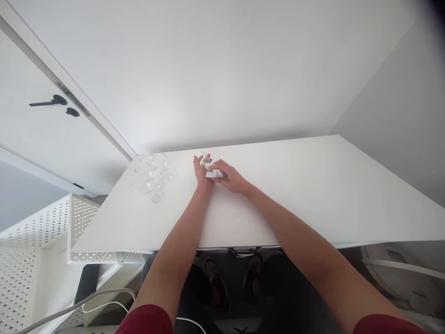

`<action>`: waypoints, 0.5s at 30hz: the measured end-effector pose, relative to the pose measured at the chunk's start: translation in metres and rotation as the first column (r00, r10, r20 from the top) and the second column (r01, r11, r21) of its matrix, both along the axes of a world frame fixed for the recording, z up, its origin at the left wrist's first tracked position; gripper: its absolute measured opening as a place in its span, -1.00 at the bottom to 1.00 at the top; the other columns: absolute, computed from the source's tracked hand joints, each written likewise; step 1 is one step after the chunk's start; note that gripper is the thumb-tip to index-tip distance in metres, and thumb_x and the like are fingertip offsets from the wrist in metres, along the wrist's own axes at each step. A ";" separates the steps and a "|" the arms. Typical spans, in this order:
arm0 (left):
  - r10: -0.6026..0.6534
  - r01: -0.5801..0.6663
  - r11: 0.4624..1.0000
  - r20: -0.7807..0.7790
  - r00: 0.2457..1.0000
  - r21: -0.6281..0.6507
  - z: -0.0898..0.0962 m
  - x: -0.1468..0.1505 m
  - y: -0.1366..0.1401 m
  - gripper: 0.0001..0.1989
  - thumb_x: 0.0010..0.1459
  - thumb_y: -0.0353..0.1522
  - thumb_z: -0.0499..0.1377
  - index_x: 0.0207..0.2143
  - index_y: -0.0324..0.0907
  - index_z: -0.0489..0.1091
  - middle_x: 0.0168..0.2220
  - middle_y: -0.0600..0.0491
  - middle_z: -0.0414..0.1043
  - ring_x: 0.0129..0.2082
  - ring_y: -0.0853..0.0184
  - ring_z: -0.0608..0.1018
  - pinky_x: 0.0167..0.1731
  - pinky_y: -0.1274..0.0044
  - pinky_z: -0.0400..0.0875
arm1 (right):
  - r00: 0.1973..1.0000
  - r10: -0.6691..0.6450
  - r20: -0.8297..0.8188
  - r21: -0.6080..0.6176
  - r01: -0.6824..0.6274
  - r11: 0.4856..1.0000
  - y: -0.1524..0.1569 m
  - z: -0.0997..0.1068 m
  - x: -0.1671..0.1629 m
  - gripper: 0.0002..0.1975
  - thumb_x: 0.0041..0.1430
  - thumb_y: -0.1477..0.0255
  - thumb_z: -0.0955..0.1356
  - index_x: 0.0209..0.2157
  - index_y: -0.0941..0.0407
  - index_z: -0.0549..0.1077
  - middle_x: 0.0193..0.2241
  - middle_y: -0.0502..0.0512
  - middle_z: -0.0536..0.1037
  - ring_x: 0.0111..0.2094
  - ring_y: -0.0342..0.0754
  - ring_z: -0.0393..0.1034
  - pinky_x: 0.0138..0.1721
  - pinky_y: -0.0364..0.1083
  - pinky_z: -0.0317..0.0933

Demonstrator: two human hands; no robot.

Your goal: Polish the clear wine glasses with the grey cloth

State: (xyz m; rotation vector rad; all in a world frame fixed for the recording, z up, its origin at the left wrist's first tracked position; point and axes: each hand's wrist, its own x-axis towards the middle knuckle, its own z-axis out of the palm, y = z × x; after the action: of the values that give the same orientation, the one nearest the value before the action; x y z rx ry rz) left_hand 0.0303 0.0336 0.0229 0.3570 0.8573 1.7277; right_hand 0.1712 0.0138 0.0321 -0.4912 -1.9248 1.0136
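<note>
Near the back edge of the white table [295,185], my left hand [201,174] is curled around a clear glass [200,153], its thumb and fingers raised. Only part of the glass's rim shows; the rest is hidden by my hands or too faint to make out. My right hand [233,178] grips a crumpled white cloth [216,173] and presses it against the glass and the left palm. Left of both hands stands a tight group of several clear glasses [150,172]. One with a round foot [157,198] is nearest to me.
A white wall rises behind the table. On the left are a door with a black handle [48,101] and a white perforated rack [52,222] beside the table's end. A grey cable [76,306] runs below it. A pale bag [399,273] lies under the table's right side.
</note>
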 end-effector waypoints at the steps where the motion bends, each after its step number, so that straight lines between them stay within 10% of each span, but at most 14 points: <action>1: -0.014 0.014 1.000 -0.004 1.000 0.002 0.001 0.001 -0.001 -0.55 0.29 0.09 0.14 -0.01 -0.03 0.37 0.22 -0.07 0.44 0.24 0.20 0.45 0.03 0.41 0.51 | 1.000 0.014 0.012 0.032 -0.015 0.999 -0.001 0.002 0.001 -0.65 0.28 0.09 0.43 -0.02 -0.02 0.54 0.00 0.20 0.50 0.05 0.14 0.38 0.11 0.13 0.28; 5: -0.078 0.078 0.997 0.004 0.997 0.008 0.002 0.003 -0.002 -0.52 0.28 0.09 0.14 0.00 -0.06 0.38 0.15 -0.10 0.48 0.18 0.17 0.50 0.01 0.38 0.52 | 1.000 0.025 0.006 -0.011 -0.025 1.000 -0.004 0.007 0.005 -0.60 0.28 -0.02 0.40 -0.08 -0.02 0.57 -0.07 0.17 0.56 0.02 0.16 0.38 0.09 0.13 0.28; 10: -0.040 0.043 0.998 0.087 0.995 -0.040 -0.008 -0.005 0.009 -0.56 0.34 0.07 0.07 -0.03 -0.06 0.34 0.10 -0.08 0.49 0.03 0.22 0.59 -0.11 0.45 0.54 | 0.947 -0.261 -0.189 -0.275 0.204 0.939 -0.003 0.006 0.008 -0.42 0.26 -0.08 0.40 0.20 -0.11 0.38 -0.03 0.10 0.54 -0.17 0.03 0.43 -0.18 -0.02 0.35; 15: -0.040 0.045 0.998 0.138 0.990 -0.036 -0.010 -0.007 0.009 -0.52 0.34 0.09 0.05 0.03 -0.07 0.33 0.08 -0.09 0.50 0.02 0.26 0.58 -0.07 0.47 0.54 | 0.995 -0.101 0.023 0.107 0.098 0.989 -0.001 -0.004 -0.005 -0.62 0.33 0.09 0.40 0.07 -0.05 0.53 0.11 0.19 0.53 0.14 0.20 0.32 0.23 0.19 0.18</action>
State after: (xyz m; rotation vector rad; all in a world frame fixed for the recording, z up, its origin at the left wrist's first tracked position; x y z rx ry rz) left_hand 0.0229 0.0428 0.0125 0.2256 0.7771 1.6731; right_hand 0.1662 0.0131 0.0282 -0.5380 -1.9483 0.8398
